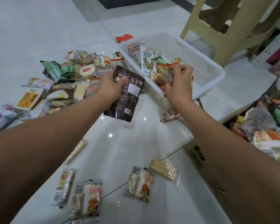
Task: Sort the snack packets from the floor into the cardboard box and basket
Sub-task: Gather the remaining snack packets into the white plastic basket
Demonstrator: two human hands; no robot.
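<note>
My left hand (110, 88) grips a dark brown snack pouch (125, 101) by its top, holding it above the floor just left of the white plastic basket (207, 68). My right hand (179, 84) pinches a small red and clear packet (166, 72) over the basket's near corner. The basket holds several packets, one white-and-green packet (146, 60) standing up. A pile of snack packets (71, 78) covers the floor at left. The cardboard box (199, 159) at right, partly behind my right forearm, is filled with packets (268, 139).
Several loose packets (140, 183) lie on the glossy tiles near the bottom, with a cracker packet (163, 168) beside them. A red packet (124, 38) lies behind the basket. A beige plastic stool (229, 33) stands at the back right, with clutter (278, 59) beyond it.
</note>
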